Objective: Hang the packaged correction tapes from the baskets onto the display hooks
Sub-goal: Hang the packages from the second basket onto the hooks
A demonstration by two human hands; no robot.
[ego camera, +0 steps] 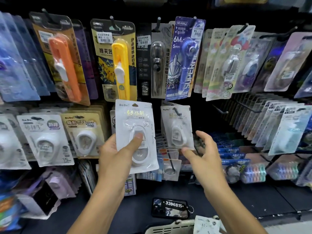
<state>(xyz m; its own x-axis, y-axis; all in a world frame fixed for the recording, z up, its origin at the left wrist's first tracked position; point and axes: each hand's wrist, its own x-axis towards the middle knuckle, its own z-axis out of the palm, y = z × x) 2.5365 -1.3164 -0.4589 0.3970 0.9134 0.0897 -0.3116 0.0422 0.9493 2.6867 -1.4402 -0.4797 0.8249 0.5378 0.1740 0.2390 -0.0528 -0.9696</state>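
My left hand (116,151) grips a white packaged correction tape (135,129), thumb pressed on its blister, held upright before the display. To its right a matching white packaged tape (177,127) hangs on a black display hook (176,112). My right hand (200,149) hovers just below and right of that hanging pack with fingers spread, holding nothing. At the bottom edge the rim of a beige basket (168,228) shows, with another white pack (206,225) sticking out of it.
Hooks carry more packs: white and beige tape packs (84,132) at left, orange and yellow clip pushers (120,65) above, a blue pen-style tape (185,56), bare hooks (221,109) at right. A phone (170,208) lies on the dark shelf below.
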